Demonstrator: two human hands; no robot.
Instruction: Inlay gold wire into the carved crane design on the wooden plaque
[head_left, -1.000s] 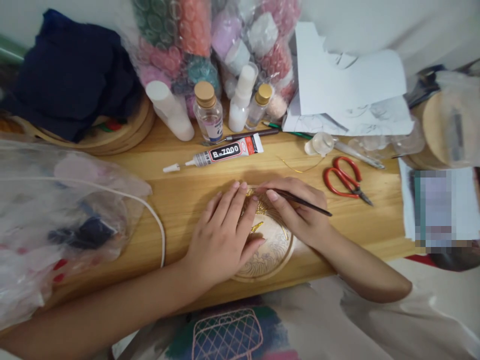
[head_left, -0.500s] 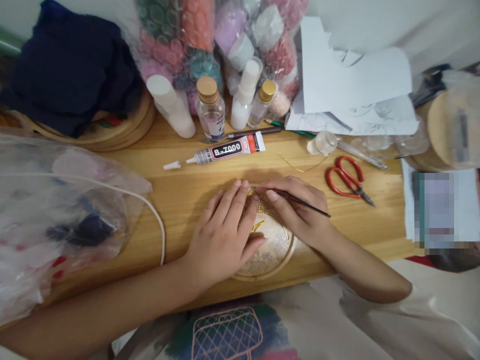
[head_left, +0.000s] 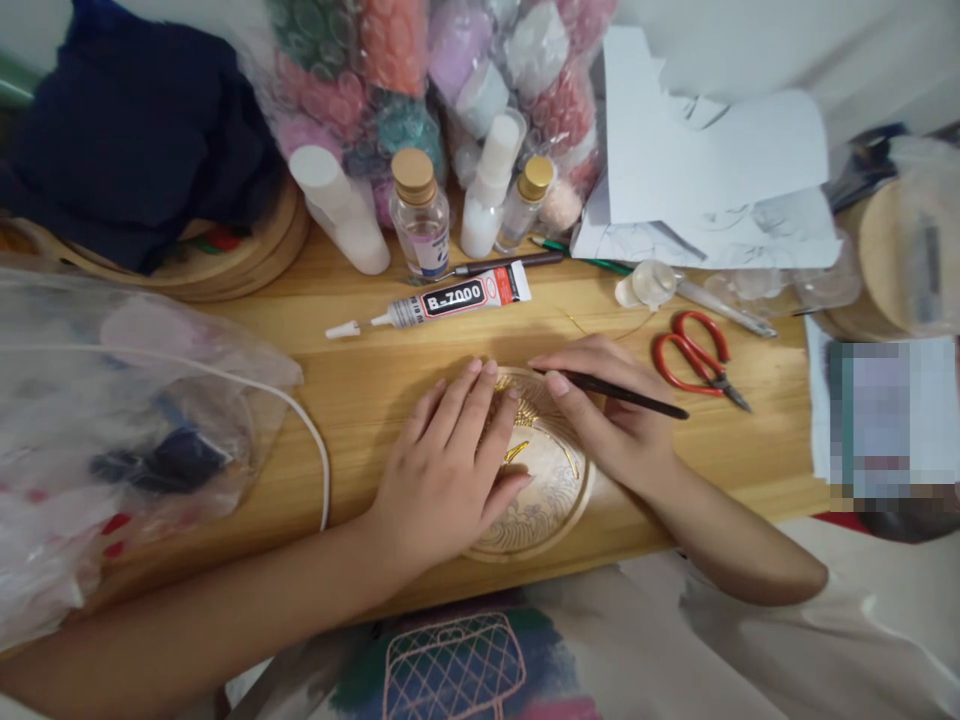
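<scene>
A round pale wooden disc (head_left: pixel 551 510) with a printed line pattern and gold wire (head_left: pixel 525 410) on its upper part lies on the table. My left hand (head_left: pixel 450 460) rests flat over the disc's left side, fingers stretched out and slightly apart, hiding that part. At the upper right rim, my right hand (head_left: pixel 619 415) pinches slim dark tweezers (head_left: pixel 630 391) between thumb and fingers. Their tip points left toward the wire, partly hidden by the fingers. A short gold piece (head_left: pixel 516 452) lies on the disc near my left thumb.
Behind the disc lie a B-7000 glue tube (head_left: pixel 457 297) and a glass bottle (head_left: pixel 421 225). Red-handled scissors (head_left: pixel 697 355) are to the right. A plastic bag (head_left: pixel 165 400) and white cable (head_left: pixel 319 440) lie left, papers (head_left: pixel 712 170) at the back.
My right hand has moved a little to the right with the tweezers, away from my left fingertips, uncovering more of the disc's upper edge. My left hand stays put.
</scene>
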